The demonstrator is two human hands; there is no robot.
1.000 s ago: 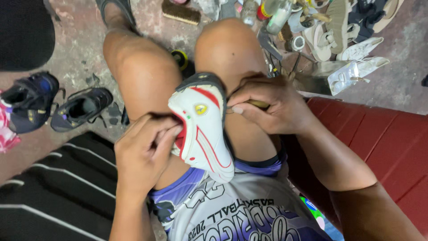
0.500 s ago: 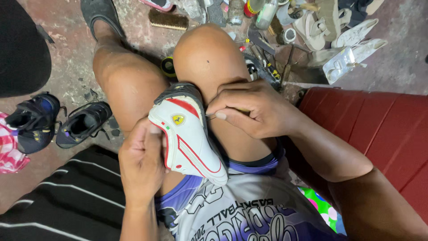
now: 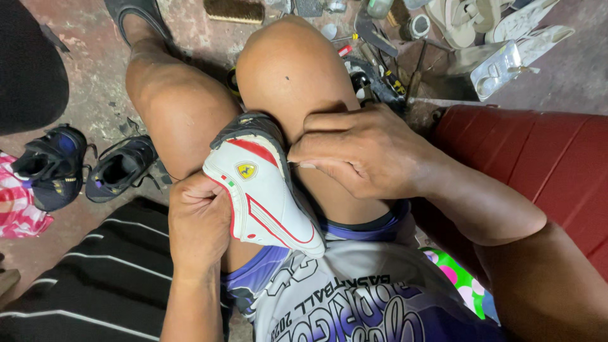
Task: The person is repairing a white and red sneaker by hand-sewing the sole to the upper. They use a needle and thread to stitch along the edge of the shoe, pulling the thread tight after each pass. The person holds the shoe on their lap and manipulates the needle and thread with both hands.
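Head view: left hand (image 3: 197,223) grips white shoe (image 3: 263,190) propped between bare knees; right hand (image 3: 361,152) pinches its far edge. Dark sneakers (image 3: 85,166) on floor, left.

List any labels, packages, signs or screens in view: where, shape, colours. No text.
Badge: small yellow shield on the white shoe with red stripes, held between left hand and right hand.
Printed lettering: across the purple-and-white shirt, bottom centre, dark and white letters.
Clear plastic package: on the floor, top right, flat, whitish.
No signs or screens.
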